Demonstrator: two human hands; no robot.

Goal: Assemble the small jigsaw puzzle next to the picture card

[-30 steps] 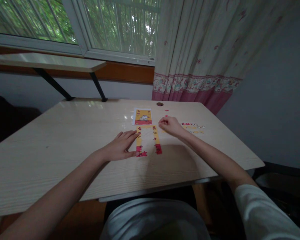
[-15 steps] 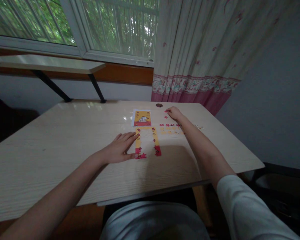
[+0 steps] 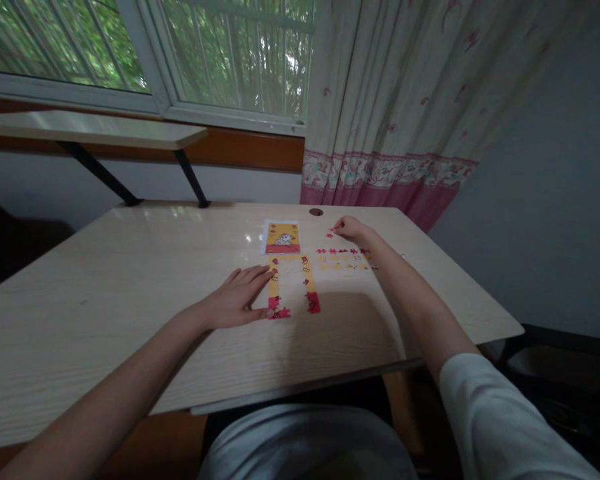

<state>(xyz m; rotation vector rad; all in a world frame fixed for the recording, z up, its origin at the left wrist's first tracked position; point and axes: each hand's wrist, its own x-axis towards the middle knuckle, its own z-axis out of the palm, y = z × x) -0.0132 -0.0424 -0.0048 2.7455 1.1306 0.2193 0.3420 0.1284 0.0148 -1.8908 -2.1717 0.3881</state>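
Right hand: I recorded the right hand (image 3: 351,227) at the far side, thumb and fingers closed in a pinch on a small red piece (image 3: 332,229); whether it was lifted from the tabletop I could not tell.
Second red piece: Another red piece (image 3: 329,235) lay just beside the pinched one, on the near side.
Left hand: I found the left hand (image 3: 236,300) palm down, fingers spread, holding nothing in a grip; its fingertips touched the left edge of the puzzle border and its thumb was at the near left corner.
Puzzle border: The yellow-and-red puzzle border (image 3: 308,275) lay flat, joined along the far, left and right sides; its near side ran only partway from the left corner.
Sorted pieces: To the right of the border I noted a red row (image 3: 343,251) and, nearer, yellow pieces (image 3: 345,257) in rows; the right forearm hid part of that area.
Picture card: The picture card (image 3: 283,238), showing a white animal on yellow and red, lay just beyond the border.
Table: All of these were on the pale wooden table (image 3: 145,287), with a round hole (image 3: 316,212) near its far edge.
Surroundings: I logged a raised shelf (image 3: 105,128) at far left, a window (image 3: 235,60) behind, and a flowered curtain (image 3: 380,100) to its right.
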